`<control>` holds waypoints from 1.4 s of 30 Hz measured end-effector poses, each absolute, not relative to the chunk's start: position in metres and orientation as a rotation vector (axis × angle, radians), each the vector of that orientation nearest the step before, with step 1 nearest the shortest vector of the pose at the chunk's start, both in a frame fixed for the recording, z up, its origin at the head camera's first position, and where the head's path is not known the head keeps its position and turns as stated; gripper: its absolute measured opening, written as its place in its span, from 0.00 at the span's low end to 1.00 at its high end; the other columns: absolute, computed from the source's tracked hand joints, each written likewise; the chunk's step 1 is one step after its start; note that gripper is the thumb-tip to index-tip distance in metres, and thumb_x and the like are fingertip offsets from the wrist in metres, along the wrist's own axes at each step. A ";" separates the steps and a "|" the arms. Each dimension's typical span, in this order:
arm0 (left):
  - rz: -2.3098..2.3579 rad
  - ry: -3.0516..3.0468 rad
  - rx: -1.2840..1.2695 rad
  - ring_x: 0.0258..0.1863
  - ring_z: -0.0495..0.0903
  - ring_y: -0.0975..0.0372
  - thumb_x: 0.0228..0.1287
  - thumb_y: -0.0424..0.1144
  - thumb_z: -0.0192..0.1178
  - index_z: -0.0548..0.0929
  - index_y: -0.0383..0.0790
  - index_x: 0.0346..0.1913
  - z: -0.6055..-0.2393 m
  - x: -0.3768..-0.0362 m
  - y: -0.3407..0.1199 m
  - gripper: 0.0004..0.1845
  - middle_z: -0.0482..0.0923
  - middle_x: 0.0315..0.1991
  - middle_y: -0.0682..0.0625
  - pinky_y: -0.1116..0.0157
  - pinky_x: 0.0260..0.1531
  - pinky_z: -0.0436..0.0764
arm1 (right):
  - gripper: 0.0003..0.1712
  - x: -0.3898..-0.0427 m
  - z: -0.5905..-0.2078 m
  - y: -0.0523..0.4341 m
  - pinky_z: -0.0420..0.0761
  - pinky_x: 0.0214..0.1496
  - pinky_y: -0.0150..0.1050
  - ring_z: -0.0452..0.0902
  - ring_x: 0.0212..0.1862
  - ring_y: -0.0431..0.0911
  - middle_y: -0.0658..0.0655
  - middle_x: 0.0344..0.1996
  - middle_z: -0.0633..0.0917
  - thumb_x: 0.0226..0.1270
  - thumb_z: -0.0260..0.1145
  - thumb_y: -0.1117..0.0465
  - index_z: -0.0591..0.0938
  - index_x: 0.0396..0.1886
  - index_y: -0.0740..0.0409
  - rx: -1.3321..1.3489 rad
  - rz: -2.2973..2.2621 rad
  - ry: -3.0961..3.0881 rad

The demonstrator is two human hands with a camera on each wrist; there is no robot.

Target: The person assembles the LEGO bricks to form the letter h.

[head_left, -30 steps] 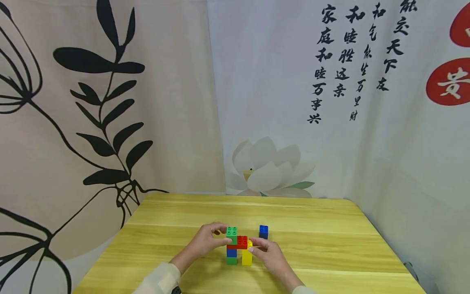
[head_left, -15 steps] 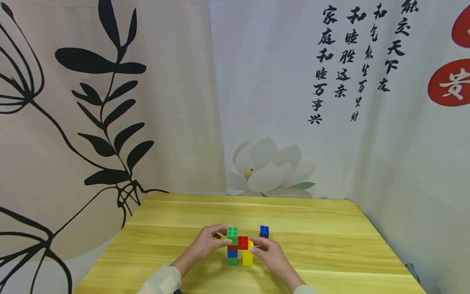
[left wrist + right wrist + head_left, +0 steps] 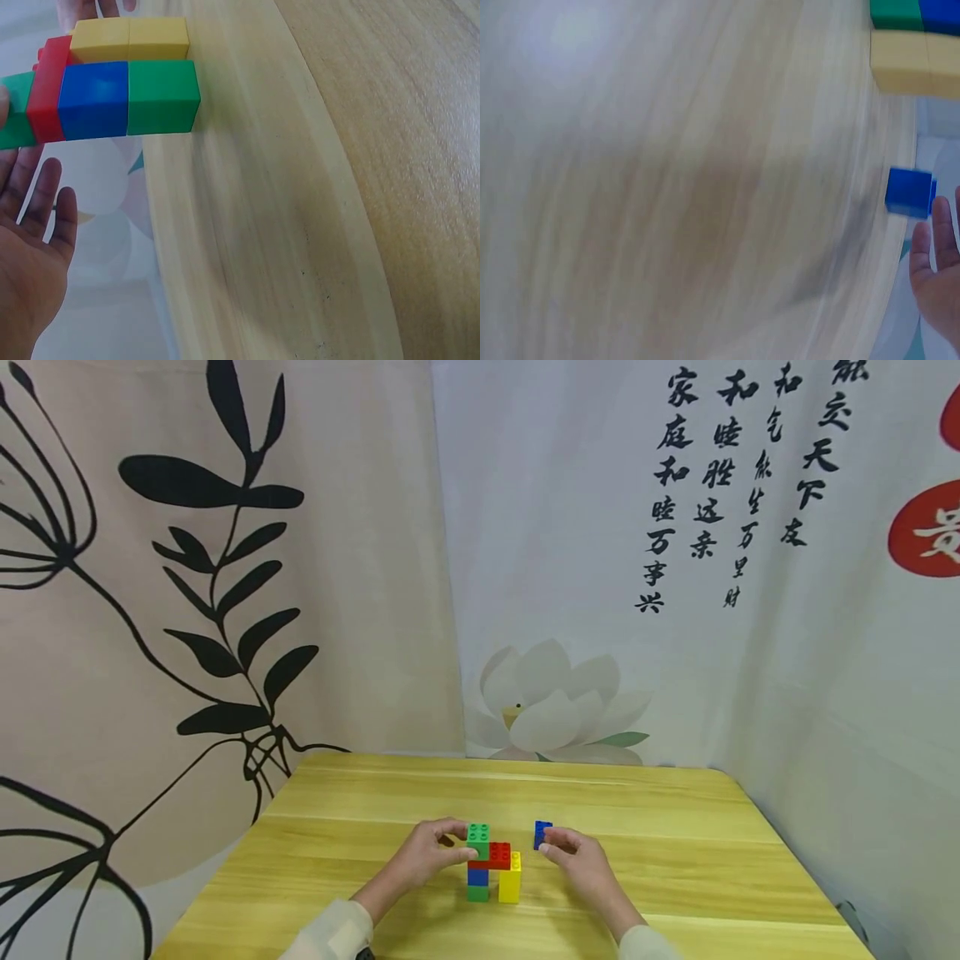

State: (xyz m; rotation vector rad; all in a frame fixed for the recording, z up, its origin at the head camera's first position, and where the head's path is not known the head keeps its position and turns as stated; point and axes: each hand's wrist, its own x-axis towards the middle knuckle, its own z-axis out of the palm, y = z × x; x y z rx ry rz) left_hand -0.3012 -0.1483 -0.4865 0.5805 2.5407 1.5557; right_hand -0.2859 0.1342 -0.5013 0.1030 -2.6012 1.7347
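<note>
A structure of toy building blocks stands on the table. Its left column has a green block [image 3: 477,893] at the bottom and a blue block [image 3: 477,877] above it. A red block [image 3: 498,855] lies across that column and the yellow blocks [image 3: 129,40] on the right. My left hand [image 3: 431,853] pinches the green block [image 3: 477,835] on the very top. Behind and to the right sits a separate blue block [image 3: 909,193], with my right hand [image 3: 587,860] at its right side. The right fingers [image 3: 943,225] look extended; whether they touch it cannot be told.
The wooden table [image 3: 675,827] extends around the blocks on every side. Behind it hangs a pale curtain [image 3: 375,568] with plant prints and black characters. A dark object [image 3: 364,953] shows at the left cuff.
My right hand has left the yellow side of the structure and moved right to the separate blue block. My left hand keeps its hold on the top green block.
</note>
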 end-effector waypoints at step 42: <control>1.547 2.538 0.592 0.44 0.76 0.60 0.61 0.51 0.67 0.85 0.47 0.50 -0.483 -0.298 -0.149 0.18 0.82 0.48 0.48 0.67 0.42 0.78 | 0.25 -0.335 -0.536 0.143 0.80 0.58 0.52 0.78 0.56 0.56 0.66 0.57 0.81 0.67 0.67 0.59 0.77 0.62 0.64 0.032 1.498 -2.712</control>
